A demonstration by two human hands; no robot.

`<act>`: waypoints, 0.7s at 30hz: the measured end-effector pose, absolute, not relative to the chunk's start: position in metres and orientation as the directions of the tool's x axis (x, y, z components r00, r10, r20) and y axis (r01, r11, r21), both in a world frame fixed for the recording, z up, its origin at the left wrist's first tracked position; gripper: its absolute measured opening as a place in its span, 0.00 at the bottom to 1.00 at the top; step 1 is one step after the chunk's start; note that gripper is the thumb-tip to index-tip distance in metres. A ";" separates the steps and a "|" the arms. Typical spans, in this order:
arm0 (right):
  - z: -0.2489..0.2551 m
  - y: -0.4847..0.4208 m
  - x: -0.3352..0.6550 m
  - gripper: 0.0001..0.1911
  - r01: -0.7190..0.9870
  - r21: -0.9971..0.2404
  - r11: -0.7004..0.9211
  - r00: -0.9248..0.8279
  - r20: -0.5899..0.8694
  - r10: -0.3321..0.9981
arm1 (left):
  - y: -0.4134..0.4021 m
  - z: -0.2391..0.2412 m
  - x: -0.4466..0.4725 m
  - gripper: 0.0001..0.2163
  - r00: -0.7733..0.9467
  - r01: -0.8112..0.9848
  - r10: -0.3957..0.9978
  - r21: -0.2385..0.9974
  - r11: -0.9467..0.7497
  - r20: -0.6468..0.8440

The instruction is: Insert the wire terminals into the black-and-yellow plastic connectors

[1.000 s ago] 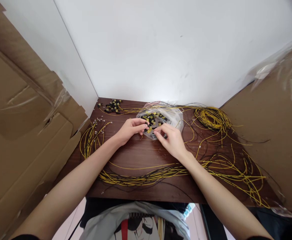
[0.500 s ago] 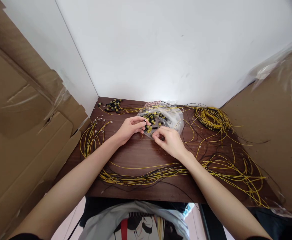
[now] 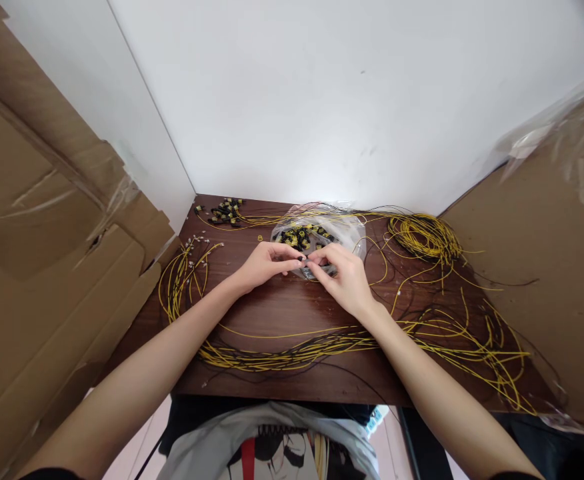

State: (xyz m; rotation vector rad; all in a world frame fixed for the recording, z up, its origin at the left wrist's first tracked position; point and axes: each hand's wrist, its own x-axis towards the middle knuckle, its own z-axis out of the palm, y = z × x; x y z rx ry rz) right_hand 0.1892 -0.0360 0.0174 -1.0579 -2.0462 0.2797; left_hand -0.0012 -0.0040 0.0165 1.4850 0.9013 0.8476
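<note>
My left hand (image 3: 265, 265) and my right hand (image 3: 342, 277) meet fingertip to fingertip at the middle of a dark wooden table (image 3: 282, 310). Both pinch a small black connector (image 3: 303, 258) between them, just in front of a clear plastic bag (image 3: 345, 230) holding several black and yellow connectors. A yellow wire (image 3: 277, 333) curves across the table below my hands.
Bundles of yellow and black wires lie along the front edge (image 3: 292, 357), at the left (image 3: 185, 277) and coiled at the back right (image 3: 425, 237). A pile of wired connectors (image 3: 225, 211) sits at the back left. Cardboard sheets (image 3: 42, 267) flank both sides.
My hands have drawn closer together and their fingertips now meet on the small connector. A tiny yellow piece now lies on the table left of the bag.
</note>
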 end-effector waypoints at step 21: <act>0.013 -0.038 0.182 0.05 0.481 -0.692 0.538 -0.221 0.498 0.839 | -0.009 0.008 0.005 0.06 0.374 0.175 0.823 0.839 -0.516 0.428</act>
